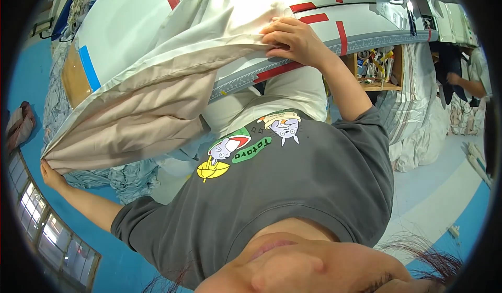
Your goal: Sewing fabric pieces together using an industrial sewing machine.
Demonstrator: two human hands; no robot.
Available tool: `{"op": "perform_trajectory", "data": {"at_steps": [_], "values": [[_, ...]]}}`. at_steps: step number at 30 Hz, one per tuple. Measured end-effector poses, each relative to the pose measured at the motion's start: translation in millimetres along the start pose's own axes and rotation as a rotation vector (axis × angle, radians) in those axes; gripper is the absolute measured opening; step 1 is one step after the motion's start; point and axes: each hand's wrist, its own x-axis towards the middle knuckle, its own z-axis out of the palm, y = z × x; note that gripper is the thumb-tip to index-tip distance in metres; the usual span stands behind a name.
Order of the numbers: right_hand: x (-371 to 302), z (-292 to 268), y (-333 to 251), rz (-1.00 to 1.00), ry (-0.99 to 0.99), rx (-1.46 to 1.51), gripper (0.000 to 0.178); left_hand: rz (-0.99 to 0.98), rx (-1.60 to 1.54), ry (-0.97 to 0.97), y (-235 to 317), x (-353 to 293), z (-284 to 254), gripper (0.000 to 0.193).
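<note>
A wide cream cloth [141, 115] stretches between my two hands, its folded hem running along the top and its body hanging off the near edge of the white worktable [120, 26]. Out at the far left, my left hand [51, 175] is closed on the cloth's corner and pulls it taut. My right hand [293, 39] pinches the hem over the table, near the front edge; the thumb is partly hidden. More of the same pale cloth lies bunched on the tabletop beyond my right hand.
A grey measuring strip [366, 43] and red tape [280, 72] mark the table's edge. A wooden compartment of small tools [379, 68] sits below at the right. Piles of fabric [133, 180] lie at the left and right. Another person's arm [468, 83] shows at far right.
</note>
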Motion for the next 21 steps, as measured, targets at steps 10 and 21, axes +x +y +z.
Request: {"op": "perform_trajectory", "data": {"at_steps": [10, 21], "values": [[-6.7, -10.7, 1.9, 0.332, 0.107, 0.3, 0.009, -0.054, -0.011, 0.103, -45.5, 0.9, 11.1, 0.036], [-4.3, -15.6, -4.2, 0.403, 0.127, 0.349, 0.007, -0.1, -0.045, 0.089, -76.3, 2.4, -14.7, 0.038]]}}
